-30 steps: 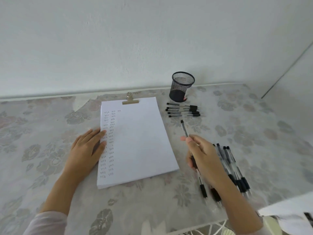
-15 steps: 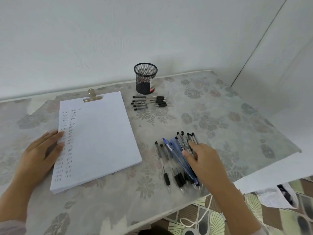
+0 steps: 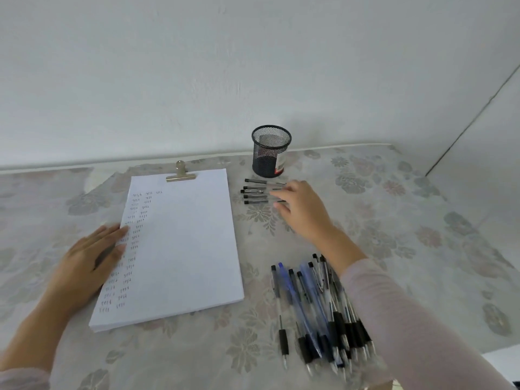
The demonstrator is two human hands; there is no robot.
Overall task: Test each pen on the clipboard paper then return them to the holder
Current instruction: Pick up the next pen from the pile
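Note:
A white paper pad on a clipboard (image 3: pixel 183 243) lies on the table, with rows of small pen marks down its left side. My left hand (image 3: pixel 92 257) rests flat on the pad's left edge. A black mesh pen holder (image 3: pixel 270 150) stands behind the pad to the right. Just in front of the holder lie several black pens (image 3: pixel 254 191) in a row. My right hand (image 3: pixel 301 208) reaches over their right ends with fingers spread and loosely extended, touching them. A pile of several black and blue pens (image 3: pixel 318 305) lies near the front right.
The table carries a pale floral cloth (image 3: pixel 394 220). A white wall runs close behind the holder. The table's right edge drops off at the far right, and its front edge lies just below the pen pile.
My right hand held a pen, dropped to the front pile, then moved up to the row of pens by the holder. My left hand stayed on the pad.

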